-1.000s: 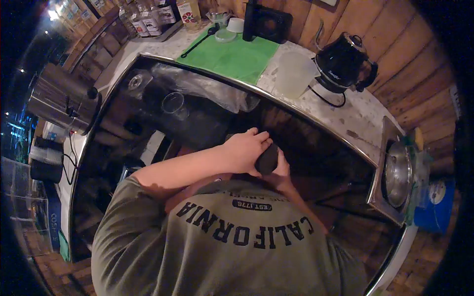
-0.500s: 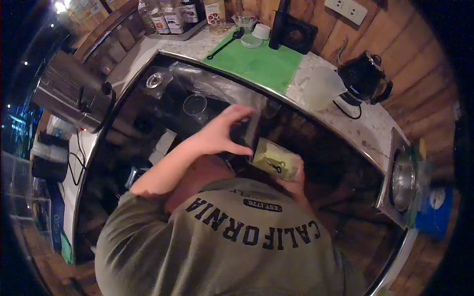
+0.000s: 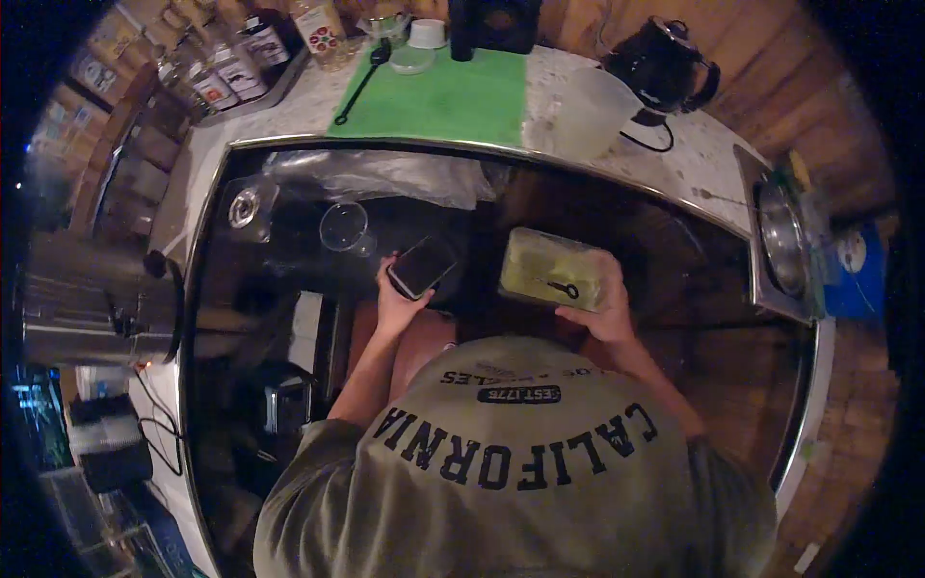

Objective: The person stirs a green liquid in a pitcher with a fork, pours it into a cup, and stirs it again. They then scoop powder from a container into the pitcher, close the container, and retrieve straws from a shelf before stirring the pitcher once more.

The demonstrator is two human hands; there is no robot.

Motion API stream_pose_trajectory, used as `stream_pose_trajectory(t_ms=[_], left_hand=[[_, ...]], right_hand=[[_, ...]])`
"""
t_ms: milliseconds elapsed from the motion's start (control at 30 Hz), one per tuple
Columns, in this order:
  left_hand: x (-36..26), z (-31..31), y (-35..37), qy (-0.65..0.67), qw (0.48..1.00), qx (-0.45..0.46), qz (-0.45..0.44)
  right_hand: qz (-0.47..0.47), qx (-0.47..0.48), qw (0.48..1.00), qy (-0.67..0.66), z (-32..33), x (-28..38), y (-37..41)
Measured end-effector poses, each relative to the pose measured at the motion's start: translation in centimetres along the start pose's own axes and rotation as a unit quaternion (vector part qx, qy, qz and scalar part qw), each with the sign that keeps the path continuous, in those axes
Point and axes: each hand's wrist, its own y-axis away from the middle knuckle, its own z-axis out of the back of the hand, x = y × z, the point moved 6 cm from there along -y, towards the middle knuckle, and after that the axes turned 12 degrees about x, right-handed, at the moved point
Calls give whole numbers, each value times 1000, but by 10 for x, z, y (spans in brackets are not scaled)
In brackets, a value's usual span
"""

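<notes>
My left hand [image 3: 401,300] grips a flat, dark rectangular thing [image 3: 425,263] with rounded corners and a pale rim; I cannot make out whether it is a lid or a phone. Held in my right hand [image 3: 611,306] is a clear rectangular container [image 3: 521,279], its top side facing me. Pale yellow-green stuff shows in it, along with a small utensil [image 3: 568,290] whose black handle ends in a loop. To the left, beyond my left hand, a clear round cup [image 3: 345,227] stands on the dark surface.
A green mat [image 3: 434,108] on the far counter bears a black long-handled spoon [image 3: 358,91] and a white lid. Bottles [image 3: 231,77] stand on a tray at back left, a black kettle [image 3: 665,67] at back right. A metal bowl [image 3: 780,241] sits at right, a steel appliance [image 3: 96,303] at left.
My left hand has drawn away from the container to the left with the flat dark thing. My right hand has moved slightly right with the container. The whole view has turned.
</notes>
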Motion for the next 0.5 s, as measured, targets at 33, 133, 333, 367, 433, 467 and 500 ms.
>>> stream_pose_trajectory(t_ms=[33,133,333,367,433,467,500], left_hand=[[-9,6,2,-104,994,-9,32],[-12,10,8,-226,971,-40,71],[-86,-4,3,-156,982,109,-21],[-125,-12,0,-36,984,170,-46],[-158,-31,-9,112,959,248,-78],[-165,-38,-17,140,949,269,-86],[-171,-41,-21,167,938,289,-96]], right_hand=[[-9,2,999,-32,-1,2,-3],[2,7,1000,-8,-4,13,-12],[45,40,998,17,-3,42,-34],[41,62,997,11,-5,45,-39],[34,106,994,-3,-10,50,-51],[26,120,992,-28,-16,56,-56],[20,133,989,-53,-23,64,-62]])
